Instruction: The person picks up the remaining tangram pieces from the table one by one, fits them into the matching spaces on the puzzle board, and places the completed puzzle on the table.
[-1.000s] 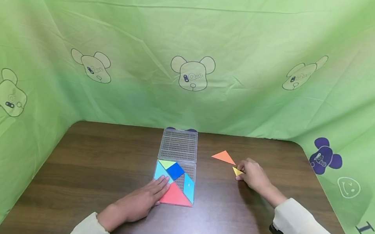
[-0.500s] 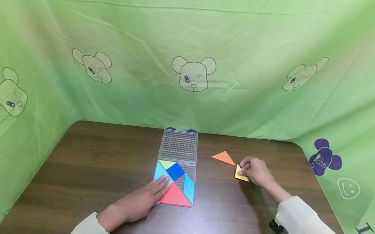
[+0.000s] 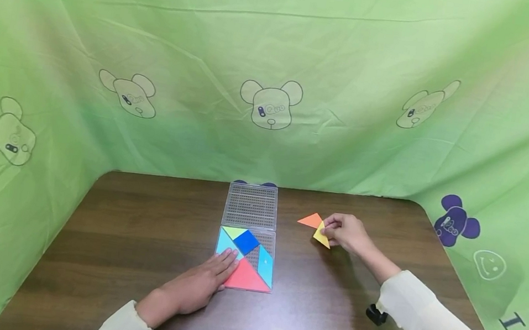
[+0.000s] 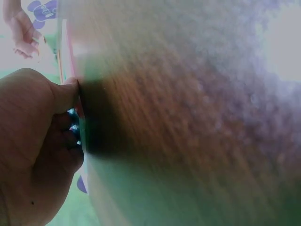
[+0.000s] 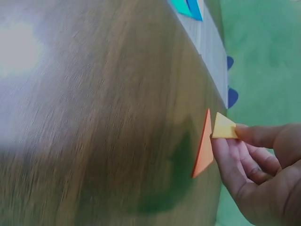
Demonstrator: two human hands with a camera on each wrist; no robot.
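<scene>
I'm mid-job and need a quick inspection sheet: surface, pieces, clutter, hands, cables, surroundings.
Surface: brown wood-grain table, glare near the front.
Job's things: tray holds lime triangle, blue square, light blue triangle, red triangle and cyan parallelogram, with bare grid showing; perforated panel behind it; orange triangle on the table to the right.
Clutter: nothing seen.
Left hand: rests on the tray's left side, partly covering the light blue triangle.
Right hand: pinches the yellow piece near the orange triangle.
Cables: nothing seen.
Surroundings: green printed cloth behind and at both sides.
</scene>
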